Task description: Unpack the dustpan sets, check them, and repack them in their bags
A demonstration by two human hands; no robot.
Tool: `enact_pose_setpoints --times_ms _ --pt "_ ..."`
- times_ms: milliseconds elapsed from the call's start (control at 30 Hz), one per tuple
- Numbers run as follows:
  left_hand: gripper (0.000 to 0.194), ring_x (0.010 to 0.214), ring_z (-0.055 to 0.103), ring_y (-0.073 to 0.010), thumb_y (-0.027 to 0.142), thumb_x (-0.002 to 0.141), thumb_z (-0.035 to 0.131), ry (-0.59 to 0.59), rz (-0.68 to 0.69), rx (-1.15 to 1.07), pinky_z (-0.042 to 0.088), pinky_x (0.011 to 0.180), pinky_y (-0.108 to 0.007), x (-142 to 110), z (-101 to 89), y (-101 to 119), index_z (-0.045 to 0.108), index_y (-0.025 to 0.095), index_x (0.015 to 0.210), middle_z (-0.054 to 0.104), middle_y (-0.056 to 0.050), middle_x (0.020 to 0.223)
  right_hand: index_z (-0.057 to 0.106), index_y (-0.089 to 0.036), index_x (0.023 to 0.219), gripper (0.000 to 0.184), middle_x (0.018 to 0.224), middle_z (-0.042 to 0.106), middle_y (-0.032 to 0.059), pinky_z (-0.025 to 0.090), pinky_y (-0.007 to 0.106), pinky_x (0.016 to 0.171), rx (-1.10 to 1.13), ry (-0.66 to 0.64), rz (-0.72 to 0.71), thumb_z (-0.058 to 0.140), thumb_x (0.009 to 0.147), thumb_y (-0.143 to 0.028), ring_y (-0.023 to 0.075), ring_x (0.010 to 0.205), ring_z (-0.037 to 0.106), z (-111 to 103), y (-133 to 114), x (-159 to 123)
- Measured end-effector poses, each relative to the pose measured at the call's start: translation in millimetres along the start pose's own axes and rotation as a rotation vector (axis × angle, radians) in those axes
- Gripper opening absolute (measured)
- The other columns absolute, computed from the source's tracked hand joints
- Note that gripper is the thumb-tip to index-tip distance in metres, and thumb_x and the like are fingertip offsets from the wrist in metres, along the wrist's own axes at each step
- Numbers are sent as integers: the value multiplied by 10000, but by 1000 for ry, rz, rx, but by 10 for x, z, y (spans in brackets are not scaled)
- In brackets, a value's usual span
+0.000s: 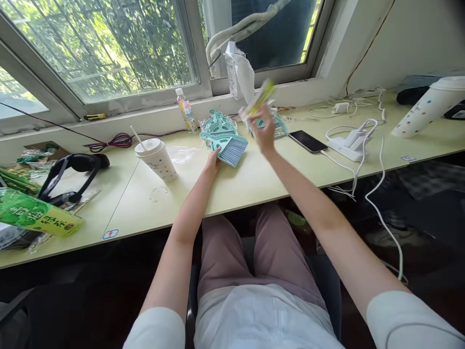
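My left hand (213, 162) rests on the desk with its fingertips against a small teal hand brush (229, 147); its fingers look closed around the brush's near edge. A teal dustpan (219, 124) lies just behind the brush. My right hand (264, 130) is raised above the desk and closed on a thin yellow-green packet (259, 98), blurred by motion. A second teal brush and pan set (278, 126) lies under that hand.
A paper cup with straw (158, 158) stands left of the brush. Headphones (70, 174) and green snack packs (34, 215) lie far left. A phone (308, 141), charger and white cables (350, 143) lie right, with a tipped cup (428, 106). A bottle (187, 110) stands by the window.
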State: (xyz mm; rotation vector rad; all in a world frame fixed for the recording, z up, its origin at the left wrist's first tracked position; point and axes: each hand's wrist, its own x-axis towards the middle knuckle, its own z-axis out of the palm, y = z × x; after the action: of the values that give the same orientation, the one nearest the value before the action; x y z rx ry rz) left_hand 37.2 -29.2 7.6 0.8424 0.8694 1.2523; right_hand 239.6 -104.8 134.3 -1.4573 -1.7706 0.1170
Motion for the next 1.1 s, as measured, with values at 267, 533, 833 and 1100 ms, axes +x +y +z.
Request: enact_pose_setpoints --times_ms 267,533,833,1100 --pt "369 698 651 -99 111 768 712 -25 130 14 559 709 -217 16 2 -20 617 190 1115 696 1 867 805 -337 990 201 1288 735 7 23 738 1212 160 -89 23 617 923 -358 314 1388 524 939 73 -469" --pt "428 805 686 -136 46 688 638 13 132 33 596 765 -243 -12 42 13 610 198 1087 703 -3 871 598 -258 1398 465 1570 480 98 245 527 1258 254 147 294 512 948 -337 255 1507 377 1197 402 -386" --pt "521 986 721 -196 31 656 669 -83 108 77 622 896 -312 -42 115 -12 604 212 1141 729 -27 983 593 -203 1130 250 1156 721 50 589 327 972 1143 83 610 484 906 -192 128 926 724 1198 642 -284" --pt "590 1023 724 -200 18 668 687 -95 124 57 612 945 -321 -47 133 15 588 221 1212 727 -30 991 565 -233 1202 357 1121 731 4 625 318 894 1220 30 540 616 863 -131 105 793 713 1159 587 -300"
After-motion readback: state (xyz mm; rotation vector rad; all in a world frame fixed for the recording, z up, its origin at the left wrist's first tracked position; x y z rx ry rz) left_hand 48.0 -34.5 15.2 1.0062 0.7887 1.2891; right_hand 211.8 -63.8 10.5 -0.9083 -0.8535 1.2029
